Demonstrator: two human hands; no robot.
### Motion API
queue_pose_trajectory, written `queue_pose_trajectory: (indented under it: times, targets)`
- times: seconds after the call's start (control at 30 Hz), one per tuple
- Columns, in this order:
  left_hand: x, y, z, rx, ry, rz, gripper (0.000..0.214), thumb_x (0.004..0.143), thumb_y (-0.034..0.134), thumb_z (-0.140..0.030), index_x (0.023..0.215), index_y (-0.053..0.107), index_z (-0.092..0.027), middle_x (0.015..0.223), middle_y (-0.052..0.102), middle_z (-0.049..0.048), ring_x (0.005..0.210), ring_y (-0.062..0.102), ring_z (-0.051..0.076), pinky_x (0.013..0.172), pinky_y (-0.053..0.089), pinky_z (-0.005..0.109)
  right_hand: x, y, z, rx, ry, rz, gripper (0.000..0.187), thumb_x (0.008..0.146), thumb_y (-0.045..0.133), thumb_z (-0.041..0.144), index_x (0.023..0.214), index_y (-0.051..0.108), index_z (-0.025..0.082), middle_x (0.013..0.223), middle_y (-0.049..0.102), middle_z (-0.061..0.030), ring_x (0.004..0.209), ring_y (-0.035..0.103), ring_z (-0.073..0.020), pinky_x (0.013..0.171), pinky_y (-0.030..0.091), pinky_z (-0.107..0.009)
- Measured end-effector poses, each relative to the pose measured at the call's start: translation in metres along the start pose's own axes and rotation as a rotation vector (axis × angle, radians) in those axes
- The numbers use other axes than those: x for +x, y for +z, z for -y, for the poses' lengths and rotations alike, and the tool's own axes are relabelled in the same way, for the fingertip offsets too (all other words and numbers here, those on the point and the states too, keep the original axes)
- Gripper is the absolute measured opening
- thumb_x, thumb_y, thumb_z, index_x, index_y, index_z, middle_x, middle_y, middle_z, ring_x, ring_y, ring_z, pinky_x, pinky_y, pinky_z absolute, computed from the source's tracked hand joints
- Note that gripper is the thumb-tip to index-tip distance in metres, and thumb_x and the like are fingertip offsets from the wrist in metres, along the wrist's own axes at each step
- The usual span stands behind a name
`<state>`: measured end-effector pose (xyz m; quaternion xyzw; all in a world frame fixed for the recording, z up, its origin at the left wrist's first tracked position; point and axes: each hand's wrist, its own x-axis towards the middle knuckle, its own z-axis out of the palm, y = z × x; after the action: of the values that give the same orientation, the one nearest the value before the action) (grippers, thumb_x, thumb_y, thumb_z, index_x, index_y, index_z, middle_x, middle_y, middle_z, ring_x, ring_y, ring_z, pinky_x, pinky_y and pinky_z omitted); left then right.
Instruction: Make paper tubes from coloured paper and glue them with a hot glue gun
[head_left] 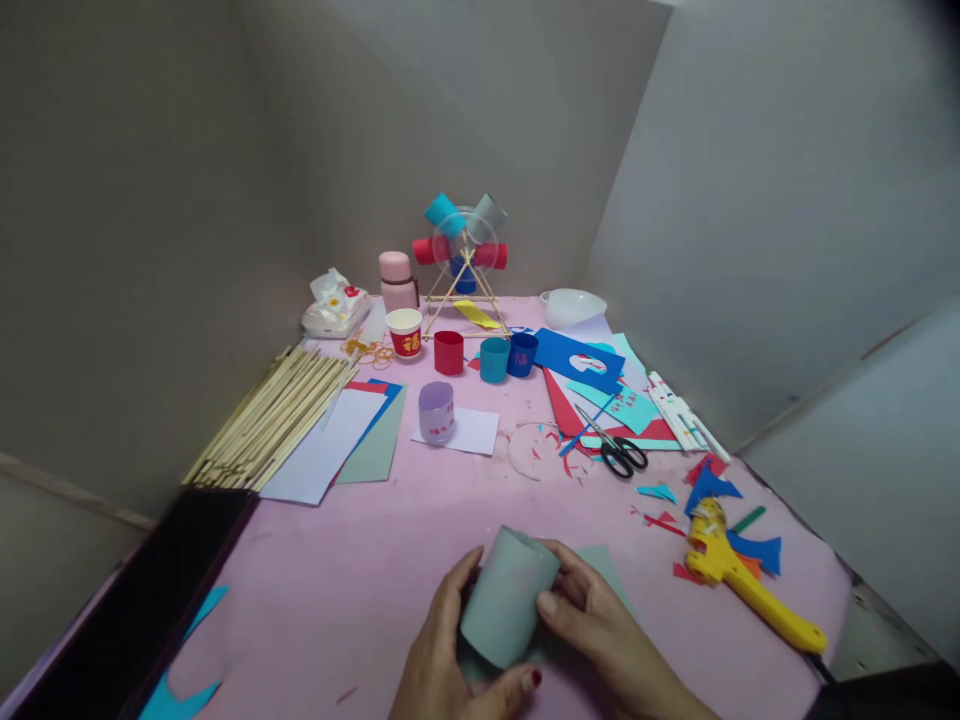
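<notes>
Between my two hands, a grey-green paper tube [510, 598] is held tilted low over the near part of the table. My left hand [450, 640] wraps its left side and lower end, the thumb near the bottom rim. On the right, my right hand [592, 620] grips the upper side with thumb and fingers. A piece of grey-green paper [606, 570] lies behind my right hand, partly covered. Farther off, a lilac paper cup [436, 412] stands on a white sheet [476, 432].
Red [448, 353], teal [494, 360] and blue [523, 354] paper cups stand mid-table before a stick-built Ferris wheel [466, 255]. Scissors [619, 452] and a yellow glue gun [727, 570] lie right among paper scraps. Wooden sticks [270, 415] and paper sheets [330, 440] lie left.
</notes>
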<state>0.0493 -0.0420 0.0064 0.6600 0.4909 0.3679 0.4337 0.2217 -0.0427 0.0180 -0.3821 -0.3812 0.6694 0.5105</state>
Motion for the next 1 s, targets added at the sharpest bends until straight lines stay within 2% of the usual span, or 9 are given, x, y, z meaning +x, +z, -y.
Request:
queue_pose_trajectory:
  times: [0.07,0.17,0.23,0.3,0.4,0.53,0.67,0.8,1.0]
  targets:
    - [0.0,-0.001,0.006,0.089,0.074,0.019,0.059,0.08,0.066,-0.027,0.134,0.043,-0.023,0.132,0.058,0.0108,0.118,0.058,0.029,0.097,0.05,0.04,0.001,-0.003,-0.003,0.006,0.006,-0.006,0.046,0.077,0.074,0.047,0.115,0.059,0.025,0.109,0.068,-0.0076,0.103,0.062,-0.025,0.092,0.044,-0.038]
    - [0.001,-0.001,0.013,0.281,0.267,-0.056,0.053,0.086,0.062,-0.025,0.134,0.038,-0.029,0.126,0.061,0.0081,0.114,0.061,0.025,0.093,0.053,0.036,-0.001,-0.005,-0.009,-0.082,-0.095,-0.061,0.057,0.077,0.072,0.053,0.126,0.05,0.034,0.112,0.066,-0.0053,0.1,0.062,-0.023,0.085,0.048,-0.035]
    - [0.001,0.0,0.015,0.354,0.34,-0.074,0.059,0.086,0.061,-0.022,0.137,0.033,-0.03,0.125,0.06,0.0084,0.113,0.061,0.026,0.092,0.054,0.037,-0.004,-0.004,-0.007,-0.172,-0.167,-0.085,0.045,0.079,0.069,0.054,0.117,0.055,0.036,0.109,0.064,-0.0029,0.095,0.062,-0.0206,0.078,0.049,-0.031]
    - [0.0,0.0,0.017,0.397,0.345,-0.031,0.071,0.082,0.065,-0.021,0.141,0.026,-0.03,0.129,0.058,0.0107,0.116,0.06,0.028,0.092,0.054,0.04,-0.007,-0.003,0.0,-0.239,-0.192,-0.077,0.024,0.082,0.069,0.047,0.099,0.063,0.031,0.104,0.063,-0.0025,0.092,0.061,-0.0194,0.075,0.048,-0.028]
    - [-0.003,-0.006,0.021,0.438,0.332,0.043,0.091,0.077,0.071,-0.025,0.146,0.013,-0.03,0.138,0.05,0.016,0.123,0.054,0.034,0.095,0.052,0.046,-0.01,-0.002,0.013,-0.468,-0.308,-0.054,0.01,0.084,0.068,0.033,0.092,0.065,0.029,0.106,0.062,-0.0034,0.098,0.059,-0.0203,0.082,0.046,-0.028]
    - [-0.004,-0.019,0.029,0.455,0.274,0.108,0.094,0.081,0.07,-0.032,0.148,0.005,-0.034,0.145,0.043,0.0165,0.129,0.047,0.035,0.099,0.047,0.051,-0.009,-0.003,0.015,-0.844,-0.415,0.053,0.019,0.082,0.068,0.023,0.1,0.063,0.029,0.123,0.062,-0.0065,0.114,0.057,-0.0242,0.095,0.044,-0.034]
    - [-0.003,-0.027,0.034,0.467,0.244,0.198,0.09,0.086,0.065,-0.031,0.148,0.0,-0.039,0.149,0.039,0.0127,0.133,0.044,0.032,0.101,0.044,0.052,-0.012,-0.009,0.003,-0.951,-0.383,0.159,0.038,0.082,0.069,0.024,0.119,0.06,0.028,0.133,0.058,-0.011,0.123,0.054,-0.026,0.101,0.044,-0.039]
    - [-0.001,-0.034,0.035,0.499,0.267,0.242,0.091,0.086,0.064,-0.028,0.148,-0.002,-0.039,0.152,0.036,0.0124,0.135,0.041,0.032,0.102,0.042,0.053,-0.02,-0.023,0.005,-1.025,-0.301,0.155,0.07,0.078,0.074,0.037,0.14,0.045,0.024,0.148,0.043,-0.0171,0.137,0.039,-0.0309,0.108,0.037,-0.048]
    - [0.013,-0.047,0.031,0.565,0.311,0.338,0.095,0.081,0.067,-0.022,0.149,0.003,-0.039,0.151,0.037,0.0106,0.137,0.036,0.034,0.103,0.04,0.058,-0.024,-0.049,0.026,-1.364,-0.065,0.129,0.089,0.07,0.079,0.043,0.145,0.04,0.015,0.151,0.038,-0.0205,0.14,0.032,-0.034,0.112,0.029,-0.054]
